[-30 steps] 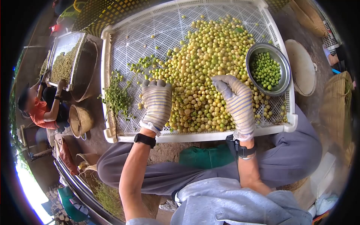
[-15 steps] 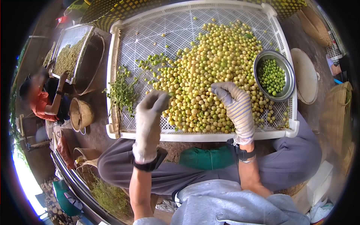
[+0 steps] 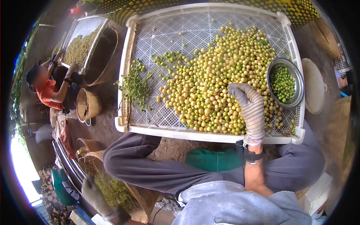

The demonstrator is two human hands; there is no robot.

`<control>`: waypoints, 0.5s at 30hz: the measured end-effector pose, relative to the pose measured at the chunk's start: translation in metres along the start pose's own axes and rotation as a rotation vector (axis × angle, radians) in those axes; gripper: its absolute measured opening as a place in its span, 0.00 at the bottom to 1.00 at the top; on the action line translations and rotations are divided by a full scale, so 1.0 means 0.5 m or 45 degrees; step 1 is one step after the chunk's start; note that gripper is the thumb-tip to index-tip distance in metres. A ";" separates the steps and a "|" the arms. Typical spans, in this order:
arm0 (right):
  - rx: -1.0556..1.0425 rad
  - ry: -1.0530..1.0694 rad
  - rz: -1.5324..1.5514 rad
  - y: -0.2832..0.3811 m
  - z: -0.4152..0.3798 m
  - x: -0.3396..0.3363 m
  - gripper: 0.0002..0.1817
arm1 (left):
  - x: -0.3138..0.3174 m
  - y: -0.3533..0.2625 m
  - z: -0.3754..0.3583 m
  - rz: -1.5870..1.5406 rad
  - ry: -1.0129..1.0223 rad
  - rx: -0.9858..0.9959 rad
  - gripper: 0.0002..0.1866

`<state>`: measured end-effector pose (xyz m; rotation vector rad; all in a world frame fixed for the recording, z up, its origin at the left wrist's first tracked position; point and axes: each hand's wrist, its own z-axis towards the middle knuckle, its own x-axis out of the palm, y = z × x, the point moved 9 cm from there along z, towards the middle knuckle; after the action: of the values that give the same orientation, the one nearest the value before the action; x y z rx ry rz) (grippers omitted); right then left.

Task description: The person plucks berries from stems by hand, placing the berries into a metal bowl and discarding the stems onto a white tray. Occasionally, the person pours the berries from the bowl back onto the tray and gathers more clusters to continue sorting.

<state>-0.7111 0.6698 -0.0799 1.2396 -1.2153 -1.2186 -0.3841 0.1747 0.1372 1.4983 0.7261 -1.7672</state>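
Note:
My right hand, in a striped glove, hovers over a heap of small round yellow-green berries on a white mesh tray. Its thumb and fingers are bent together; whatever is between them is hidden. My left hand, also gloved, is down at the lower left beside a basket of thin green stems; motion blurs its fingers. At the tray's right side, a steel bowl holds smaller, bright green berries. A bunch of green stalks lies along the tray's left side.
At the left, a person in an orange shirt sits by another berry-filled tray. A woven basket stands between us. To the right are a round pale lid-like disc and wicker pieces.
My left hand has swung from above the tray down to the lower left. My right hand keeps its bent posture over the berries. The whole view has shifted, moving the tray rightward.

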 end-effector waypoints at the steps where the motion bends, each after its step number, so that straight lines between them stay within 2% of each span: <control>1: 0.016 0.014 0.009 0.001 -0.002 0.007 0.09 | 0.023 -0.119 0.018 -0.394 0.107 0.075 0.09; 2: 0.032 0.020 0.017 0.002 -0.004 0.009 0.09 | 0.029 -0.271 0.021 -0.582 0.071 0.321 0.15; 3: 0.027 0.024 0.009 0.011 -0.008 0.009 0.09 | 0.052 -0.388 0.030 -0.542 0.221 0.510 0.16; 4: 0.019 0.017 0.005 0.015 -0.009 0.007 0.09 | 0.113 -0.441 0.068 -0.238 0.371 0.399 0.15; 5: 0.020 0.012 0.012 0.015 -0.010 0.005 0.09 | 0.136 -0.546 0.077 -0.176 0.296 0.762 0.15; 6: 0.024 0.007 0.020 0.015 -0.011 0.002 0.09 | 0.170 -0.616 0.089 -0.114 0.305 0.834 0.14; 8: 0.035 -0.003 0.047 0.013 -0.010 -0.004 0.09 | 0.231 -0.739 0.097 -0.153 0.013 1.278 0.11; 10: 0.074 -0.030 0.087 0.000 -0.007 -0.015 0.09 | 0.341 -0.802 0.134 0.153 -0.110 1.323 0.10; 11: 0.054 -0.037 0.064 -0.002 -0.005 -0.021 0.09 | 0.403 -0.816 0.159 0.154 -0.114 1.327 0.10; 13: 0.039 -0.055 0.055 -0.003 -0.002 -0.031 0.09 | 0.418 -0.828 0.137 -0.063 -0.815 1.628 0.09; 14: 0.025 -0.067 0.045 -0.002 0.001 -0.038 0.09 | 0.419 -0.836 0.140 -0.071 -0.815 1.630 0.09; 15: 0.027 -0.073 0.011 -0.006 0.003 -0.045 0.09 | 0.462 -0.854 0.168 -0.032 -0.391 1.592 0.08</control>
<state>-0.7126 0.6925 -0.0826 1.2214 -1.2771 -1.2456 -0.7960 0.3291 -0.0847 1.8053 -0.6912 -2.5412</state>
